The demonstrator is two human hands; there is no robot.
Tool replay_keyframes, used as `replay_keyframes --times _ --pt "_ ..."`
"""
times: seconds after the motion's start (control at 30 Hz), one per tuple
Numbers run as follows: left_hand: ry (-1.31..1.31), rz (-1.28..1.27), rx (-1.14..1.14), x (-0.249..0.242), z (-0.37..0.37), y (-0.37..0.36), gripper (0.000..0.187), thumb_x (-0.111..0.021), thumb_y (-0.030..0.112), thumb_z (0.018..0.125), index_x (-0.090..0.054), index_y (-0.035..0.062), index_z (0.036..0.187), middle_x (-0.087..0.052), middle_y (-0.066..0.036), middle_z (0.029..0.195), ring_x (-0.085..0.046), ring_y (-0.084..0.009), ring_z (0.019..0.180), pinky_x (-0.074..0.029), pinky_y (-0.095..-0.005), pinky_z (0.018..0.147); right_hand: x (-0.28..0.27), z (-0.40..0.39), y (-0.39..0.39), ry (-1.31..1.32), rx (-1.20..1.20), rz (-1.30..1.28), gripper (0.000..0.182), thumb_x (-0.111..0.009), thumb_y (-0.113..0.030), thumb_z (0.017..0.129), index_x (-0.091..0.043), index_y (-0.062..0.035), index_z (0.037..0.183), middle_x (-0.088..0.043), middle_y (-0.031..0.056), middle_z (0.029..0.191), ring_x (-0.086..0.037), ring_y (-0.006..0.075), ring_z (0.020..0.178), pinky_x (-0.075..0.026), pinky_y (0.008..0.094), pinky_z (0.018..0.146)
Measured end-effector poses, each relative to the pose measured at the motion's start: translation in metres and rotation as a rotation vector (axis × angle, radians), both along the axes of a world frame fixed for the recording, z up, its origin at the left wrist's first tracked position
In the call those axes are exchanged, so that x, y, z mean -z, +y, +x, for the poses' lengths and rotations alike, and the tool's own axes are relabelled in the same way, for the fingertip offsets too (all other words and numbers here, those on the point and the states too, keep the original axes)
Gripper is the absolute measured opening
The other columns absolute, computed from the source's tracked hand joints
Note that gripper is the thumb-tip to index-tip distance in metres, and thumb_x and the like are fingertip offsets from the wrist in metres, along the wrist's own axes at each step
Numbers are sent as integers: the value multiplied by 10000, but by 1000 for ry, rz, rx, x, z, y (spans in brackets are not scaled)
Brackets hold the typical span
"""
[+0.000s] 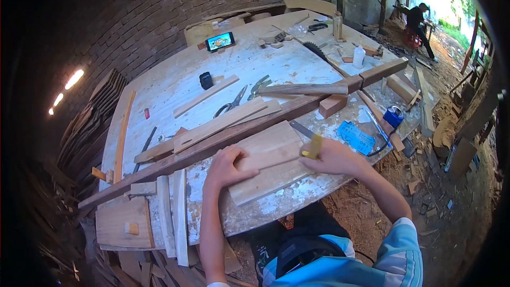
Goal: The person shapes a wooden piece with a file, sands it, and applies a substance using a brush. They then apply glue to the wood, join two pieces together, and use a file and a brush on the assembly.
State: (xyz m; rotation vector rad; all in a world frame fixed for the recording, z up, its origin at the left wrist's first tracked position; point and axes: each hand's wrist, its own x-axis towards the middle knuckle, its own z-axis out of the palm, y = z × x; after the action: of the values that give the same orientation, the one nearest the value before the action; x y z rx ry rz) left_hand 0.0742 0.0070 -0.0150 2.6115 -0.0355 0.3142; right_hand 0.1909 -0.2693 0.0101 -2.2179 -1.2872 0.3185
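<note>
Two flat wooden boards lie against a long dark beam [202, 158] on the worktable [178, 93]. My left hand [229, 167] presses on the left part of the upper board [271, 146], thumb apart from the fingers. The lower board [265, 182] sticks out toward the table's front edge. My right hand [328, 158] is closed around the yellow handle [315, 146] of a tool with a flat metal blade [302, 129], which reaches over the board's right end. Right of this hand lies a blue paper [356, 137].
A hammer [303, 89], scissors [231, 104] and wood strips [220, 127] lie beyond the beam. Farther back are a phone [220, 41], a saw blade [313, 49] and a white bottle [359, 57]. A blue tape measure [393, 115] sits right. Another person [417, 21] sits at the far right.
</note>
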Motion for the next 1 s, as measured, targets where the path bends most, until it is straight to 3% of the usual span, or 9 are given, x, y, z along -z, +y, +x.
replay_keyframes --times 0.1,0.2,0.3,0.43,0.53,0.67,0.8,0.93,1.0 --pt "-96 -36 -168 6 5 -4 493 -753 423 591 -576 31 831 -574 -119 873 -554 -291 870 -422 -373 766 -45 -7 2 265 105 63 223 -544 -225 846 -581 -10 889 -575 180 823 -578 326 783 -464 378 702" --pt "-128 9 -178 9 6 -4 483 -785 350 591 -575 31 887 -588 -120 852 -574 -280 828 -454 -357 746 -47 14 28 -33 132 438 198 -603 -184 783 -587 -22 895 -592 191 859 -587 331 843 -470 396 723" --pt "-111 -14 -152 9 7 -5 462 -783 328 605 -578 33 896 -582 -114 841 -576 -274 801 -457 -345 735 6 46 61 -519 169 394 195 -607 -186 762 -615 -61 911 -605 158 766 -599 307 796 -469 387 736" --pt "-132 47 -80 6 4 0 451 -762 334 628 -590 39 922 -577 -120 884 -565 -288 865 -450 -362 777 0 31 76 -229 18 333 160 -638 -59 695 -616 -29 850 -620 148 782 -593 319 814 -467 376 763" --pt "-146 39 -107 7 3 0 447 -763 333 628 -591 40 919 -578 -114 888 -567 -282 877 -451 -359 780 -29 28 71 352 171 505 175 -641 -42 667 -617 -36 840 -625 147 796 -593 340 795 -472 390 738" --pt "-128 53 -119 11 7 -1 447 -766 332 627 -594 42 920 -576 -107 891 -571 -276 881 -450 -357 782 9 30 82 -528 8 393 123 -659 -106 716 -617 -41 810 -626 92 745 -604 217 659 -477 312 619" --pt "-171 40 -112 13 6 0 445 -734 397 639 -602 56 893 -567 -101 862 -557 -279 867 -430 -375 758 -31 6 90 245 80 509 82 -644 -112 725 -624 -49 773 -630 151 788 -611 318 716 -478 382 651" --pt "-149 36 -118 12 5 1 448 -734 405 638 -602 57 889 -564 -96 876 -556 -278 864 -429 -376 749 -5 14 106 -379 45 319 139 -677 -152 713 -634 -49 796 -629 135 737 -608 278 736 -485 322 634" --pt "-173 31 -91 14 6 3 447 -734 406 639 -604 57 885 -560 -96 871 -553 -280 855 -426 -376 741 -19 13 105 -27 -68 351 147 -668 -148 716 -637 -52 822 -629 142 771 -605 288 760 -485 350 657"
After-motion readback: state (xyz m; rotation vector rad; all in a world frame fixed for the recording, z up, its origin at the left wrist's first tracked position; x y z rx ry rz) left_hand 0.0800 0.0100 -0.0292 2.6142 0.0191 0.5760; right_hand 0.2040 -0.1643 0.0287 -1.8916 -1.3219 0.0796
